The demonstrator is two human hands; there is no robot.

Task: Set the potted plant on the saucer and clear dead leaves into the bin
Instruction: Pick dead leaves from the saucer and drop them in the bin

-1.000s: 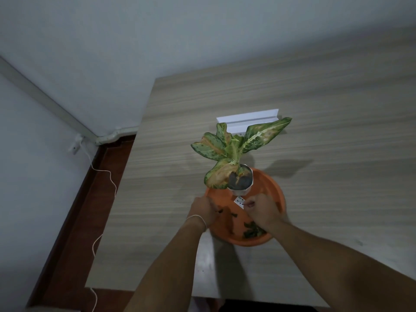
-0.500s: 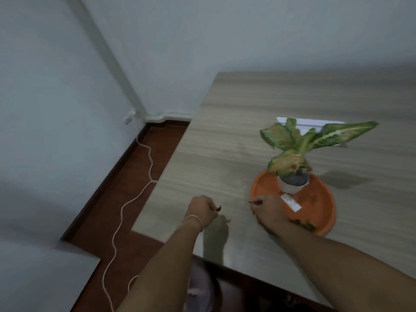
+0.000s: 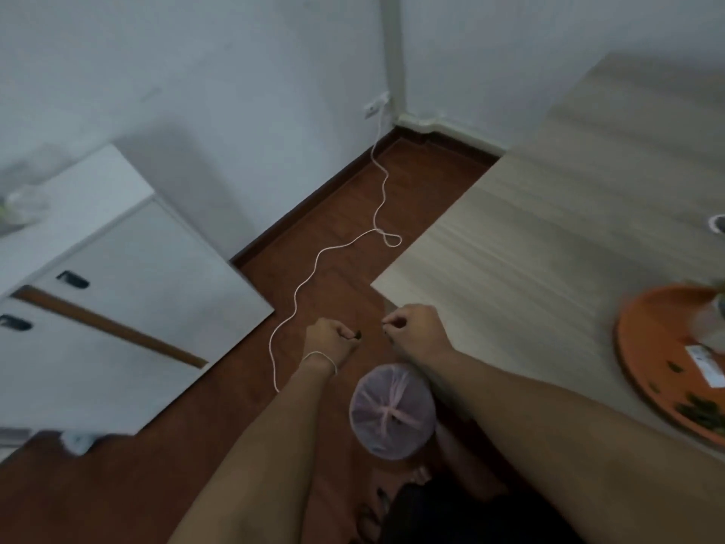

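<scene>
The left hand point(image 3: 329, 336) is curled narrow, pinching a dark leaf scrap point(image 3: 357, 338) at its fingertips. The right hand point(image 3: 416, 327) is closed the same way just beside it; something dark shows at its fingers, probably more scraps, though blur makes that unsure. Both hands hang over the floor, off the tabletop point(image 3: 549, 237) corner, short of the bin point(image 3: 392, 416), which stands below and nearer the body, lined with a pinkish bag.

To do this step well, I would bring both hands back until they are straight above the bin's mouth, lower them close to the liner, and only then open the fingers, since dry bits are light and may drift onto the floor. Rubbing the fingertips together should free anything that clings.

At the right edge, the saucer point(image 3: 643, 347) lies on the tabletop with more dark leaves point(image 3: 702, 410) in it, so another trip looks needed; the plant is mostly out of view.
</scene>
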